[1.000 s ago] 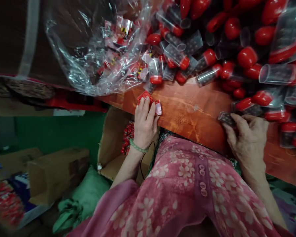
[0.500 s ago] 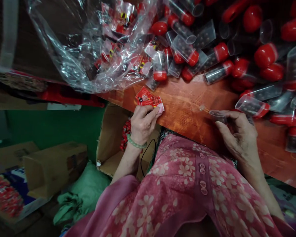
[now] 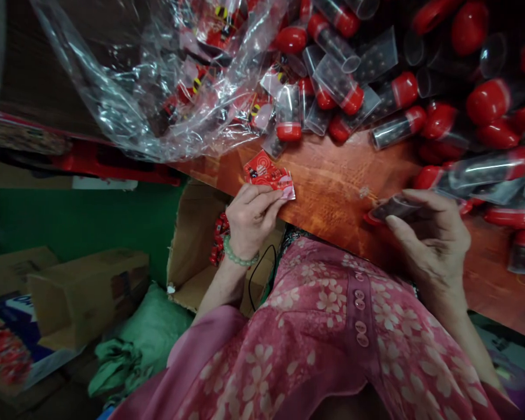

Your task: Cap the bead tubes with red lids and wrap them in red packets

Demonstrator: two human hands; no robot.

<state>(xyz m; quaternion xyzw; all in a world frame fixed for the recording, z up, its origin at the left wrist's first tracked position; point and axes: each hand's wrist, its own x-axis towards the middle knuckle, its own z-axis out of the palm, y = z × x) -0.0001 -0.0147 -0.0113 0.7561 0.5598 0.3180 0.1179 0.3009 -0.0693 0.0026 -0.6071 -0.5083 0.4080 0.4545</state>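
**Red-ended transparent plastic tube [image 3: 396, 206] in right-hand pinch, red end pointing left**

Tube sits over the front part of the glossy orange-brown tabletop [image 3: 328, 184]; whether it touches the surface, can't tell. Contents look dark, too blurred to make out.

Right hand [image 3: 440, 239]: thumb and index close on the tube, narrow grip. Tube sticks out leftward from the fingertips. Long axis slants, red end lower left and toward the wearer, other end running up right under the index finger.

Left hand [image 3: 250, 217]: thumb and fingertips pinch the lower edge of a small red printed card with a pale pink corner [image 3: 266, 166], near the table's front edge. One layer or several, can't tell.

Key relation: card is left of the tube, well apart, tabletop between. Red end faces the card side. Right hand has the tube; left hand is far from it.

Further out: heap of red-capped transparent tubes [image 3: 485, 166] beyond and right of the right hand. Crinkled transparent plastic bag [image 3: 157, 137] beyond the left hand. Open brown cardboard box [image 3: 190, 233] below table level, left side, small red items [image 3: 219, 236] inside.
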